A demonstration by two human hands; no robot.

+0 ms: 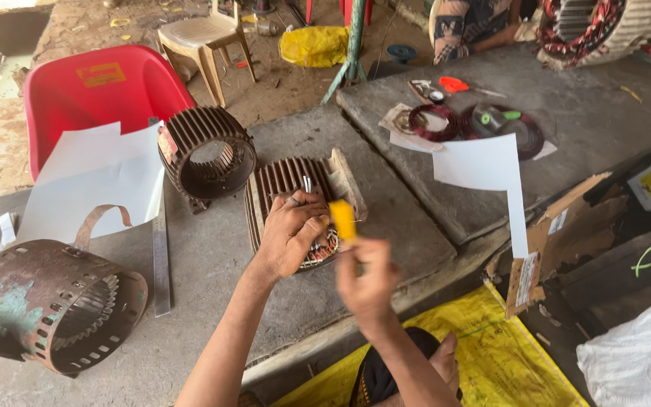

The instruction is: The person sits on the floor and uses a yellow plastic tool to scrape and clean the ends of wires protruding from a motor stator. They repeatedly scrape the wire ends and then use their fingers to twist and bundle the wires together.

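Your left hand (289, 235) rests on the stator (295, 207), grip loose; right hand (367, 280), just beside, pinches a yellow tool (343, 219) upright.

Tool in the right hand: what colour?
Yellow. The tool is motion-blurred in the right hand; the head view, the only one, shows it.

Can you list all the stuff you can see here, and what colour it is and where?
Motor stators: 3, rusty brown; one under the left hand, one behind it, one near left.
Paper sheets: 2, white; one far left, one right.
Red chair: 1, back left.
Wire coils: dark red, right slab.
Yellow sheet: 1, floor, bottom.
Ruler: 1, grey, left of middle stator.
Yellow tool: 1, in right hand.
Left hand: on middle stator.
Right hand: blurred, holding tool.
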